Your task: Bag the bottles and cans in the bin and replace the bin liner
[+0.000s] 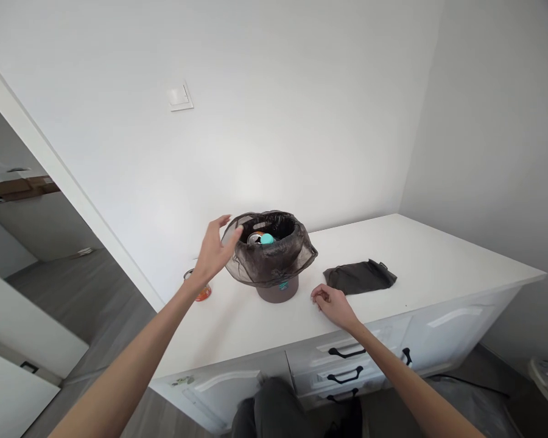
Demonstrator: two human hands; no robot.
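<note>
In the head camera view, a small brown waste bin (277,291) is seen upright on a white cabinet top (438,255), between two bare hands. The bin is lined with a sheer black trash bag (274,258), its loose edge folded outward over the rim.

The left hand (217,248) is held at the bin's left side, thumb and fingers spread wide apart, with nothing gripped. The thumb tip is overlapped with the bag's edge; whether the two are touching cannot be told. Just beyond this thumb, inside the lined opening, a can with a silver top (254,238) and a turquoise cap (266,239) are seen side by side. Partly hidden behind the left wrist, an orange-red can (203,294) is placed on the cabinet top.

The right hand (332,305) is held low by the cabinet's front edge, to the right of the bin and apart from it. Its fingers are curled into a loose fist, and no object is seen in its grip. Just beyond it and to its right, a flat black plastic bag (360,277) is laid out. Below this hand, drawers are fitted with black handles (346,375).
</note>
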